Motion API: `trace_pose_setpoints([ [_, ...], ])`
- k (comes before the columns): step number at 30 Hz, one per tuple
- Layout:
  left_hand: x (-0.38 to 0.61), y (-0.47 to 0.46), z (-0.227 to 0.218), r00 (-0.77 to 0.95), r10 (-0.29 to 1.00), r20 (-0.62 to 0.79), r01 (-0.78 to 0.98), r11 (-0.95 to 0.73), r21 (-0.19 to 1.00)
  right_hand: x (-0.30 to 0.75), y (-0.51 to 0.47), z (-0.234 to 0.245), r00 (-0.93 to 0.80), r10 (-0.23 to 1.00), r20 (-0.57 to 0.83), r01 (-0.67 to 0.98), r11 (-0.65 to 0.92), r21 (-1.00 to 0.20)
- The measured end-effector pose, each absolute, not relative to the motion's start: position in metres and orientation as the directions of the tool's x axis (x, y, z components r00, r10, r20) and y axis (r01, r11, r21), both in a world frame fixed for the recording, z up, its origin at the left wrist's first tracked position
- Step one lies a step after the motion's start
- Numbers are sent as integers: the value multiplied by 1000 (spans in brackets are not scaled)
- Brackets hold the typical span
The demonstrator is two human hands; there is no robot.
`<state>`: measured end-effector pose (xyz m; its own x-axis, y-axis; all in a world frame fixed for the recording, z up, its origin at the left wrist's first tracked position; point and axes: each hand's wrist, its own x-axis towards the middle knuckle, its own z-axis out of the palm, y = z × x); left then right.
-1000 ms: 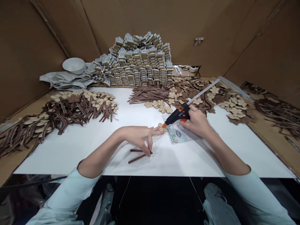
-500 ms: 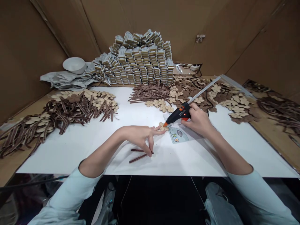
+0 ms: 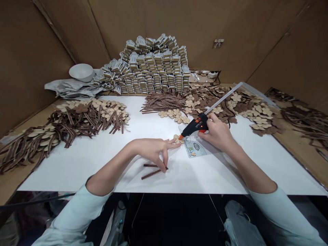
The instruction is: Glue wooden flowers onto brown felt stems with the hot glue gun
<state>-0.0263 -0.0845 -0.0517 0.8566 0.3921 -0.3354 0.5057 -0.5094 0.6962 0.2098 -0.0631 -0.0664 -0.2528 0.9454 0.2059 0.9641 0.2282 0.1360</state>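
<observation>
My right hand (image 3: 217, 132) is wrapped round a black and orange hot glue gun (image 3: 194, 125), a long clear glue stick (image 3: 222, 98) jutting from its back. The orange nozzle meets a beige flower cutout (image 3: 176, 137) on the white table. Two fingers of my left hand (image 3: 155, 152) reach out to touch that flower's near edge. Between the thumb and another finger, the same hand pinches a folded brown ribbon (image 3: 151, 173) with light stitching, its two ends spread to the left. A printed DIY card (image 3: 196, 148) lies under the gun.
Brown ribbon strips and beige flowers form a heap (image 3: 84, 118) at left. Behind lie a ribbon bundle (image 3: 164, 101) and more flowers (image 3: 256, 114). Stacked small pieces (image 3: 153, 68) rise at the back beside a white bowl (image 3: 81, 72). Cardboard walls (image 3: 230, 24) enclose the table.
Almost nothing differs. The nozzle has shifted very slightly on the flower, while my left hand keeps its place with the ribbon.
</observation>
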Motion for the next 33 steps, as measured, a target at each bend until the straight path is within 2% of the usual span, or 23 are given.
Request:
trace_pose_setpoints([
  [7,-25,-86,-54,853,428,-299,500,-508,701,198,-79,-55,-324,906,273,931,253,263],
  [12,-26,-86,-55,860,431,-274,482,-510,712,196,-88,-41,-386,845,371,912,291,288],
  [14,-26,-86,-55,861,433,-267,478,-510,716,204,-88,-34,-298,850,434,949,214,232],
  [18,-27,-87,-54,861,426,-277,482,-509,714,234,-78,-31,-57,870,489,998,52,22],
  [21,-27,-87,-54,864,411,-291,484,-515,708,257,-68,-45,-47,879,475,986,116,-118],
  [24,-28,-87,-52,871,399,-287,476,-537,697,271,-61,-64,-38,927,374,957,141,-253],
  [29,-33,-86,-43,906,364,-216,379,-468,798,274,-60,-82,-70,948,310,927,177,-332],
  [33,-34,-83,-42,869,442,-222,353,-240,904,271,-66,-83,-123,966,229,917,199,-346],
])
